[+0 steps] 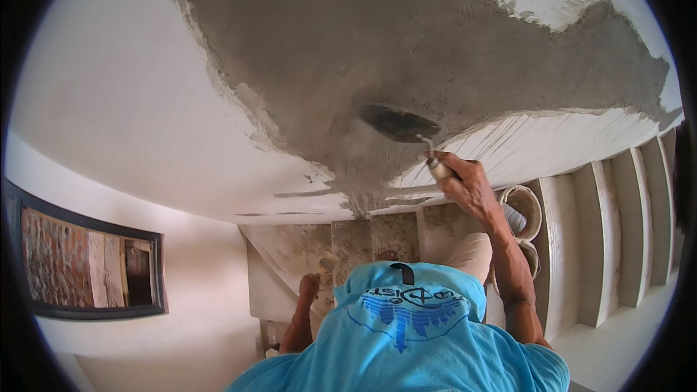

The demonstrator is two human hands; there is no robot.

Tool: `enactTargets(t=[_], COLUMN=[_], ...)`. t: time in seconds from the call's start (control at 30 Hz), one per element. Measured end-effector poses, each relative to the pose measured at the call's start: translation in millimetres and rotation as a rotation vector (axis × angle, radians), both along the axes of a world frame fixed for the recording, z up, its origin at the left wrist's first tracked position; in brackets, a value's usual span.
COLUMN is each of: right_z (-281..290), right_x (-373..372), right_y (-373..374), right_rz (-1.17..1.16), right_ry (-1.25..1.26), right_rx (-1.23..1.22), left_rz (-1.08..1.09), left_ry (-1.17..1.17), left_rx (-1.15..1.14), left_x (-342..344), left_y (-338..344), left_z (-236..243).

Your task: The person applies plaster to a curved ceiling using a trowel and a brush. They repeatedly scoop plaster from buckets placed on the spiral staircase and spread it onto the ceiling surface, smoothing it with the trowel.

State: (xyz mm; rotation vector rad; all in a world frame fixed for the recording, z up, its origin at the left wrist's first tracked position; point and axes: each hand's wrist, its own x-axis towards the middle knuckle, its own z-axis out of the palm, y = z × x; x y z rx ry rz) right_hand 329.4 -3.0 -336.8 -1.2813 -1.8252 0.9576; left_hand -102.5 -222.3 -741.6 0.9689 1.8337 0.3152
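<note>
My right hand (468, 187) is closed round the pale handle of a plastering trowel (399, 123). The dark, rounded blade, slightly blurred, lies against the lower part of a grey patch of wet plaster (348, 51) on the white wall (123, 80). Low on the left, beside my body, my left hand (309, 285) is closed. A small yellowish thing (328, 263) shows just beyond its fingers, too small to name. Whether that hand holds it, I cannot make out.
Stairs (588, 239) climb along the right side. Two round buckets (535, 210) stand by my right forearm, the upper one with something greyish inside. Below the patch, the steps (352, 239) are stained with plaster. A dark-framed window (87, 261) opens in the left wall.
</note>
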Motion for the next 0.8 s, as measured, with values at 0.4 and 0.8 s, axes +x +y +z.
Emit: enactTargets(t=[0.4, 0.8], right_z=[24, -70], right_x=[36, 55], right_y=[-28, -95], right_rz=[-0.260, -0.350], right_ry=[0.277, 0.283], right_rx=[0.041, -0.010], left_rz=[-0.330, -0.078], left_ry=[0.194, 0.020], left_rx=[0.076, -0.054], left_x=[-24, -3], left_y=[-3, 46], left_z=[-26, 24])
